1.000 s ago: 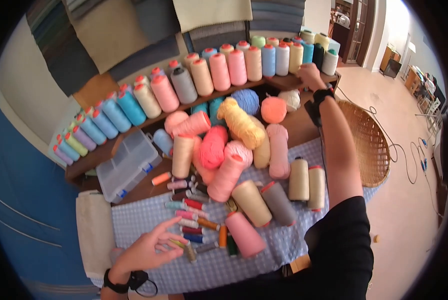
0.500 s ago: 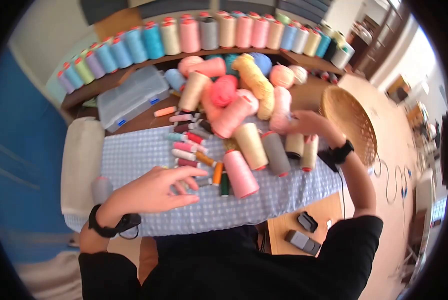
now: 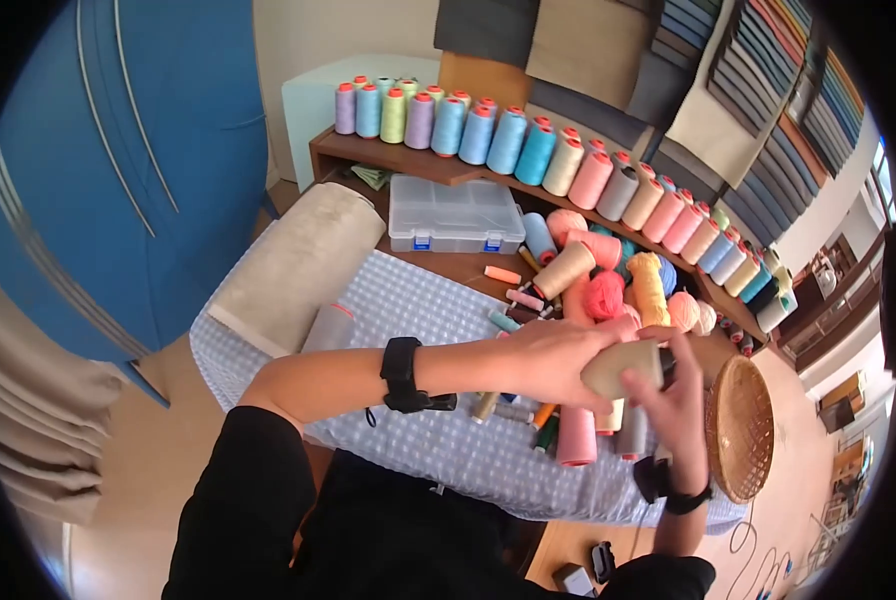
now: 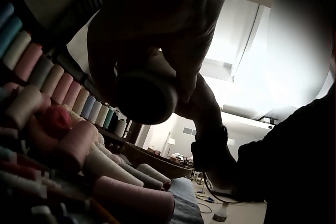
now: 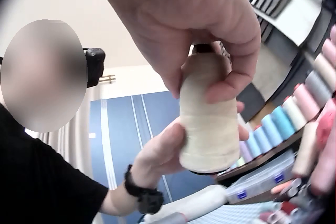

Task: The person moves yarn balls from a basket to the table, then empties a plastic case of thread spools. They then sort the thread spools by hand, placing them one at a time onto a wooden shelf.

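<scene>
A cream cone of thread (image 3: 620, 370) with a dark top is held up over the front of the table, between both hands. My left hand (image 3: 553, 358) reaches across and grips it near its base, thumb on one side and fingers on the other, as the right wrist view shows. From the other end my right hand (image 5: 210, 24) holds the narrow top, fingers and thumb curled round it. Below the hands lie a pink cone (image 3: 576, 438) and a grey cone (image 3: 631, 432) on the checked cloth (image 3: 408, 290).
Thread cones line a raised curved shelf (image 3: 438, 168) at the back. Yarn balls, a yellow skein (image 3: 650, 288) and small spools crowd the middle. A clear plastic case (image 3: 453, 215), a fabric roll (image 3: 303, 265) and a grey spool (image 3: 330, 328) lie left; a wicker basket (image 3: 740, 430) stands right.
The head view has turned left. My right hand has come from the cones at the table's right, and my left hand has moved right from over the cloth; both now hold a raised cream cone.
</scene>
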`<action>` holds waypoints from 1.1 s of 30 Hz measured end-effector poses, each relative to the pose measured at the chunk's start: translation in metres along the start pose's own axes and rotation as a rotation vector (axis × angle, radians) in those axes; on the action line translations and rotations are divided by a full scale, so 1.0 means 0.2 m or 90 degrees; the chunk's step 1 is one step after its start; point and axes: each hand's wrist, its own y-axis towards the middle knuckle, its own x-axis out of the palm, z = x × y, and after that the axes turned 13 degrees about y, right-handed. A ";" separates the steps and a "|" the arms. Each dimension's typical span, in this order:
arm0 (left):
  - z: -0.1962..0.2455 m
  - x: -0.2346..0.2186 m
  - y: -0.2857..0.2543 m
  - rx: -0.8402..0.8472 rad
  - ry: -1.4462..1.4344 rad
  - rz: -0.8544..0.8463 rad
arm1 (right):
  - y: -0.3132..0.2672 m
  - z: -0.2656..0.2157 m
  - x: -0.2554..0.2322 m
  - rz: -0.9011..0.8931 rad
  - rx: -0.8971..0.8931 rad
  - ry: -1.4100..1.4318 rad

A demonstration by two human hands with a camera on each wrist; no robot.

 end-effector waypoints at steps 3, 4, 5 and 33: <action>-0.02 -0.10 -0.04 -0.137 0.098 -0.097 | -0.02 -0.01 0.10 0.031 0.053 0.125; -0.08 -0.14 -0.05 -0.139 0.102 -0.093 | -0.03 0.00 0.10 0.058 0.100 0.152; -0.18 -0.18 -0.06 -0.136 0.100 -0.026 | -0.05 0.03 0.07 0.079 0.100 0.036; -1.96 -1.28 -0.50 -0.745 0.482 0.485 | -0.36 0.22 -0.21 0.350 0.300 -0.391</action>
